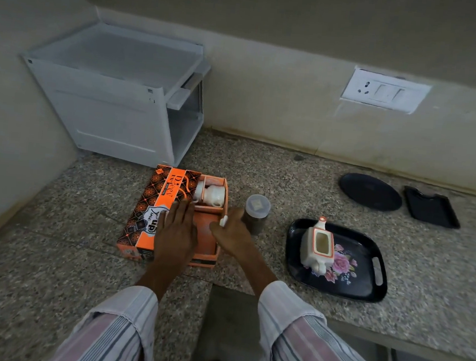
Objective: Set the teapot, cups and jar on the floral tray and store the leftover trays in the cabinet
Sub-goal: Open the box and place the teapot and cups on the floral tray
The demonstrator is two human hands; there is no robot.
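A white teapot (317,247) with orange trim, without a lid, stands on the black floral tray (366,280) at the right. White cups (211,195) lie in the far compartment of an open orange box (153,210). A clear jar (257,213) with dark contents stands just right of the box. My left hand (176,232) lies flat with straight fingers on the box's flap. My right hand (230,233) hovers over the box's right edge and pinches a small white piece, probably the teapot's lid.
A white plastic cabinet (117,95) stands in the back left corner of the granite counter (52,250). A round black tray (370,192) and a small rectangular black tray (431,207) lie at the back right. The counter's front edge steps in near my arms.
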